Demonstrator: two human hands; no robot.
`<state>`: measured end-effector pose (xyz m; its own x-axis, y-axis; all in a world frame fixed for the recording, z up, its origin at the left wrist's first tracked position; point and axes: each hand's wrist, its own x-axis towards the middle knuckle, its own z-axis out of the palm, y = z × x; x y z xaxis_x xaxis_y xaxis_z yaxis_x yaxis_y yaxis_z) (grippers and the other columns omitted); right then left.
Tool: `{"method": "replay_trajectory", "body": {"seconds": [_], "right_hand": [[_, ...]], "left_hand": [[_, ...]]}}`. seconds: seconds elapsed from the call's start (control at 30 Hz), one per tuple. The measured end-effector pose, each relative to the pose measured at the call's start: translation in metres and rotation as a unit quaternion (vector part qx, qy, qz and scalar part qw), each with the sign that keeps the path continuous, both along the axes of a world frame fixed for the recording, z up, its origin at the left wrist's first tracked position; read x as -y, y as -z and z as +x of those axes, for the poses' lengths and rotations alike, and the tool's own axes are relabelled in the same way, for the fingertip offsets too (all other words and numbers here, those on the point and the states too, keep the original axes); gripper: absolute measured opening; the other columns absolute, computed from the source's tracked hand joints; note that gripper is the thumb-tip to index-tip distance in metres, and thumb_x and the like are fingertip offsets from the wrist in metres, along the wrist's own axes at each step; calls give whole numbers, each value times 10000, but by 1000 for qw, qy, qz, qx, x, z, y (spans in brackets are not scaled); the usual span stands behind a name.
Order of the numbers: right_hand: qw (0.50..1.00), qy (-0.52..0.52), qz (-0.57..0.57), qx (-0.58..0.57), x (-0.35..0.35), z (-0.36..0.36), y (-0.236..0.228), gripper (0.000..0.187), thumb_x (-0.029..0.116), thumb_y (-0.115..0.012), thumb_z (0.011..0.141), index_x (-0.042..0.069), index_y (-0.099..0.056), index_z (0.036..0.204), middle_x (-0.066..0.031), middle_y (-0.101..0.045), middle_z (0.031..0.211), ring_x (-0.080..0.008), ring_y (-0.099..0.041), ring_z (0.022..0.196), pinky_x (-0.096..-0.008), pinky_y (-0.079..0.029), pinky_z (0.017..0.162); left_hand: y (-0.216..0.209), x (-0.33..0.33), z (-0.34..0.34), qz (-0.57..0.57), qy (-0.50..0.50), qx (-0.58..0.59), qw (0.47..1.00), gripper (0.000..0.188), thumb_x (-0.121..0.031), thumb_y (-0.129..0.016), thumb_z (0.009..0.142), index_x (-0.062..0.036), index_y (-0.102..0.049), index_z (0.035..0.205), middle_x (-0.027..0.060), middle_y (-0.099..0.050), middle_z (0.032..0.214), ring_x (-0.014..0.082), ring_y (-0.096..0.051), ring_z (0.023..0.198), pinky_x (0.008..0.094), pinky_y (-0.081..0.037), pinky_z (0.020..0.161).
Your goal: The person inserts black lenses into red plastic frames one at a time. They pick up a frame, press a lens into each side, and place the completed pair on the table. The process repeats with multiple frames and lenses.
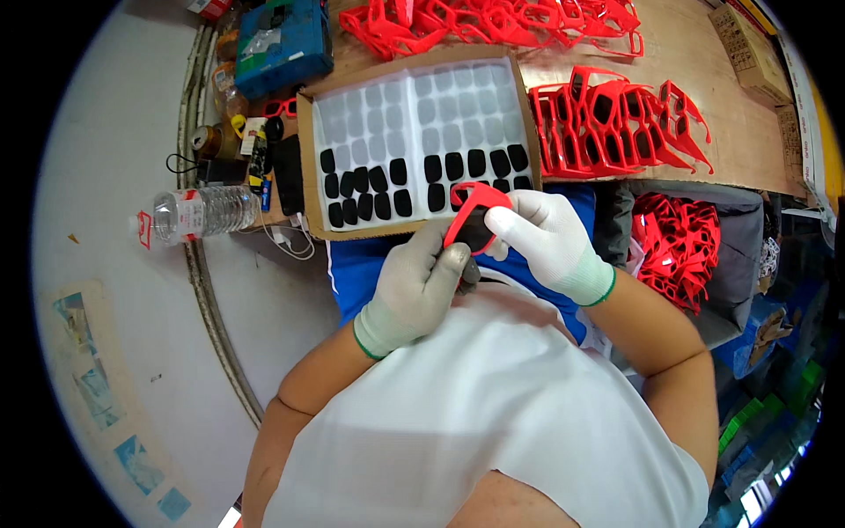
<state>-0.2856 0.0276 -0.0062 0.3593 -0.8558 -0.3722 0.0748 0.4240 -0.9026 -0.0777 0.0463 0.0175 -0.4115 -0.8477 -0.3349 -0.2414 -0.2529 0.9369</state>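
Both my hands wear pale knit gloves with green cuffs and meet over my lap. My left hand point(418, 286) and my right hand point(546, 242) together grip one red plastic glasses frame point(471, 204), with a dark lens point(480, 236) held inside its rim. Just beyond the frame lies a shallow cardboard tray point(306, 158) with a clear blister sheet. Several black lenses point(370, 194) fill its near rows; its far pockets look empty.
Red glasses frames stand in a row point(616, 123) at the right of the wooden table and lie heaped along its far edge point(493, 22). More fill a grey bin point(678, 246) at my right. A water bottle point(198, 213), tape roll and blue box point(282, 44) sit left.
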Motion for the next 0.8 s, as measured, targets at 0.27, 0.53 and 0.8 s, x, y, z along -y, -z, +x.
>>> {"method": "replay_trajectory", "body": {"seconds": [0.27,0.53,0.8], "right_hand": [[992,26,29,117,-21,-6,7,235,120,-592,992,-53,-650,1140,-72,-698,984,-109,-643,889,-278,-540,816],[997,59,11,55,-23,11,4,177,137,-605,980,-35,-644,1002,-52,-682,905,-76,-613,820,-266,-535,753],[998,47,0,-33,-20,30,7,220,197,-630,948,-13,-629,884,-10,-630,764,-48,-539,715,-237,-468,640]], "left_hand": [[3,3,8,74,48,-56,995,261,-163,-447,1050,44,-549,1173,89,-656,822,135,-609,724,293,-515,709],[-7,1,8,55,8,-8,998,219,-119,-467,1034,58,-564,1116,81,-645,731,131,-629,643,292,-516,607],[6,-13,18,-75,-13,60,995,185,-102,-498,1011,49,-580,1081,87,-639,664,163,-643,568,306,-511,557]]}}
